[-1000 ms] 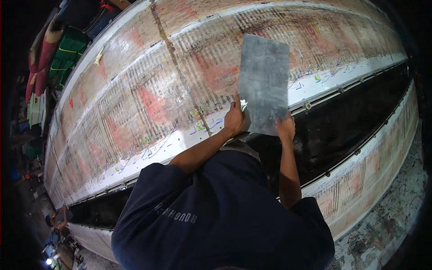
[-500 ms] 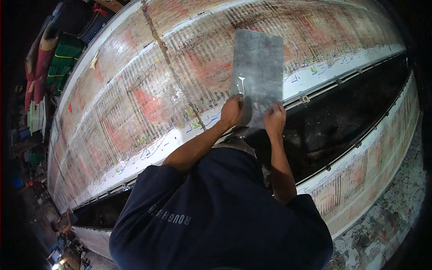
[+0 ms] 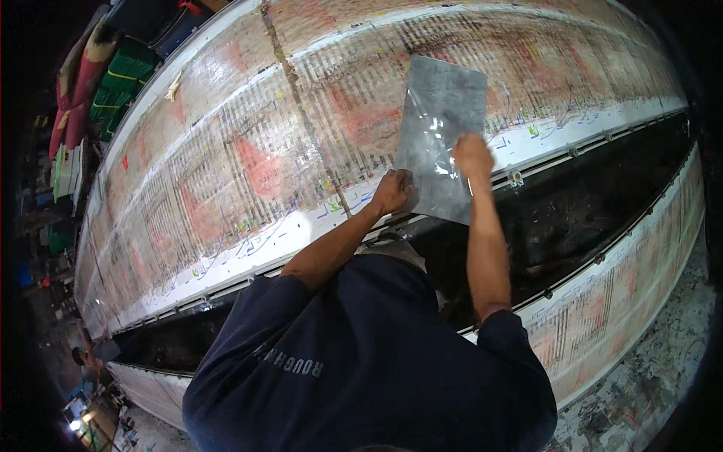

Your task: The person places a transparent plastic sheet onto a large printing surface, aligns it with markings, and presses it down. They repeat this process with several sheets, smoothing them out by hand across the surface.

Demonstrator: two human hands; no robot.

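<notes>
A rectangular grey sheet, smooth and shiny with bright glare streaks, is tilted over the near edge of a long stained table. My left hand is closed on its lower left edge, fingers curled and partly hidden. Over the sheet's right edge, my right hand is closed like a fist and slightly blurred. What its fingers hold is hidden; a thin pale line shows just below them.
The long table has a white border and a red-stained, dark-striped top. A metal rail with bolts runs along its edge. Beyond a dark gap stands a second similar table. Green stacked items are at far left; another person is at lower left.
My right hand has moved up along the sheet's right edge and closed. The sheet has shifted slightly right and tilted clockwise, and the glare on it has spread. My left hand stays at its left edge.
</notes>
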